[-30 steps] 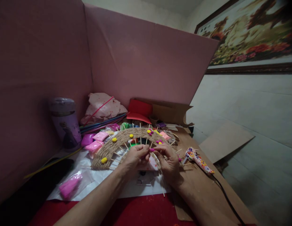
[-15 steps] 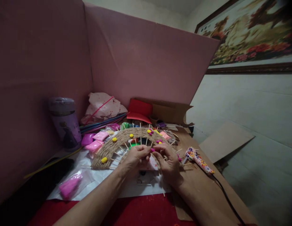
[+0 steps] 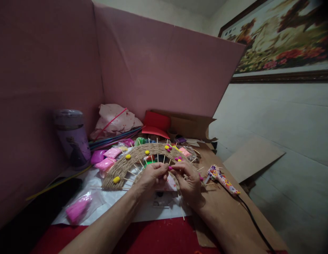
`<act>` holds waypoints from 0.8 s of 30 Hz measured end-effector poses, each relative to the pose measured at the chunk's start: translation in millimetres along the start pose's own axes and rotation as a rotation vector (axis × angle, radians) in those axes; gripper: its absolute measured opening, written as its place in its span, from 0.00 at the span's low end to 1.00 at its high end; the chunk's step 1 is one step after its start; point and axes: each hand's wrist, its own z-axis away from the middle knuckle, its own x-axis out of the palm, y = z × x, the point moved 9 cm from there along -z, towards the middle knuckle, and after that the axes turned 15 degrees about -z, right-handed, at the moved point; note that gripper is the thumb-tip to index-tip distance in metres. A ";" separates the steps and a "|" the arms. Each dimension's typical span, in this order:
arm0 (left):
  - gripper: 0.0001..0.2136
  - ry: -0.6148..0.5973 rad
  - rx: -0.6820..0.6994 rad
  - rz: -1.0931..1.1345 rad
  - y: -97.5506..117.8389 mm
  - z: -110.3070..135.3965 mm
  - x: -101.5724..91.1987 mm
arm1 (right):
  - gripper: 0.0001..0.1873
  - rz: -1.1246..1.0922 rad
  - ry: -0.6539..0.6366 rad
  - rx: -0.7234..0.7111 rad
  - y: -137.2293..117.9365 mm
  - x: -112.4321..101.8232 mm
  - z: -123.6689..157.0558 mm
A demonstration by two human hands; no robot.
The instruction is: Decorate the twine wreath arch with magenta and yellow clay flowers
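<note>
A twine-wrapped arch [image 3: 132, 158] lies on the table, with toothpicks sticking out of it and small yellow and magenta clay balls on its band. My left hand [image 3: 151, 176] and my right hand [image 3: 189, 181] meet in front of the arch's inner edge. Both pinch a small magenta clay piece [image 3: 170, 168] between their fingertips, close to a toothpick.
Pink clay packets [image 3: 108, 158] and a bagged pink lump [image 3: 77, 209] lie at the left on white paper [image 3: 105, 203]. A purple bottle [image 3: 73, 137] stands far left. A patterned glue gun [image 3: 223, 180] with a black cord lies at the right. Pink cardboard walls [image 3: 158, 67] stand behind.
The view has barely shifted. My fingers have adjusted slightly around the magenta clay piece; nothing else has moved.
</note>
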 end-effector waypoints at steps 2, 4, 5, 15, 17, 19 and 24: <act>0.18 0.015 0.004 0.000 -0.1 -0.2 -1.7 | 0.02 0.004 -0.008 0.009 0.8 0.4 -0.3; 0.18 0.034 0.006 0.001 -0.1 -0.2 -3.2 | 0.02 0.012 -0.009 0.020 2.2 0.2 -0.5; 0.18 0.037 0.006 -0.001 0.1 -0.1 -3.4 | 0.02 0.014 -0.005 0.021 2.5 -0.3 -0.6; 0.17 0.023 0.021 -0.010 2.5 0.4 -1.1 | 0.02 0.010 0.001 0.019 2.1 -0.3 -0.3; 0.17 0.017 0.023 0.010 1.9 0.4 -0.6 | 0.01 0.008 0.006 0.009 1.8 -0.8 -0.1; 0.16 0.011 0.025 0.016 1.3 0.4 0.1 | 0.01 0.010 0.004 0.003 1.8 -0.6 0.1; 0.17 0.007 0.021 0.009 0.7 0.4 0.6 | 0.01 0.007 -0.012 0.000 2.0 1.0 0.3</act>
